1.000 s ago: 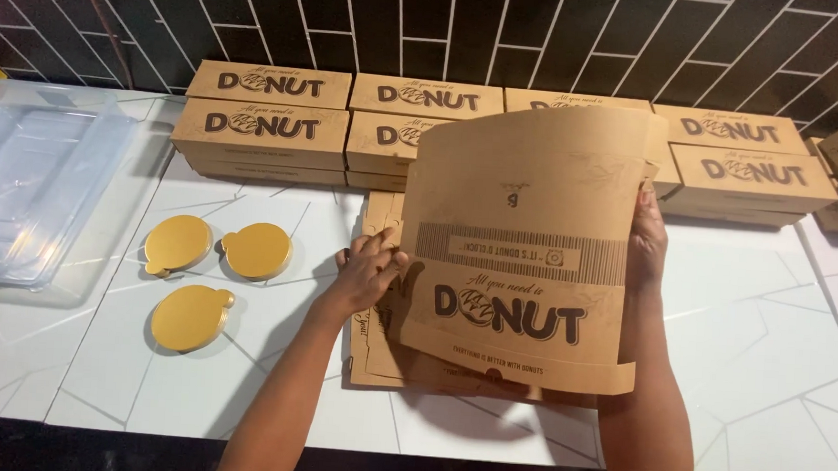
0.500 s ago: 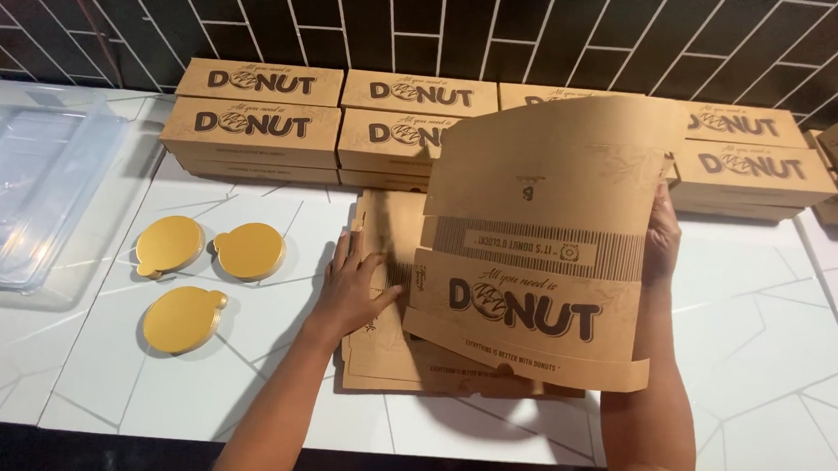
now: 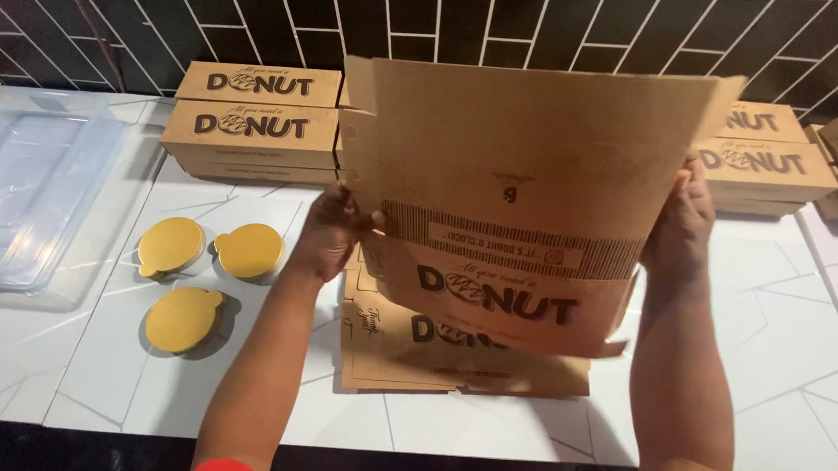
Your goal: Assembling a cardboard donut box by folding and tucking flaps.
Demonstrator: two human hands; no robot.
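I hold a flat, unfolded brown cardboard box blank (image 3: 527, 174) up in front of me above the white counter. My left hand (image 3: 328, 231) grips its left edge and my right hand (image 3: 680, 216) grips its right edge. The blank is printed with dark lettering and a striped band. Under it, a stack of more flat brown blanks (image 3: 451, 357) lies on the counter.
Folded brown boxes stand stacked along the black tiled wall at back left (image 3: 253, 122) and back right (image 3: 777, 159). Three round gold cake boards (image 3: 185, 317) lie left of the flat stack. A clear plastic tray (image 3: 30, 186) sits at far left.
The blank has been lifted higher and turned squarer to me. My left hand left the flat stack and now holds the blank's left edge.
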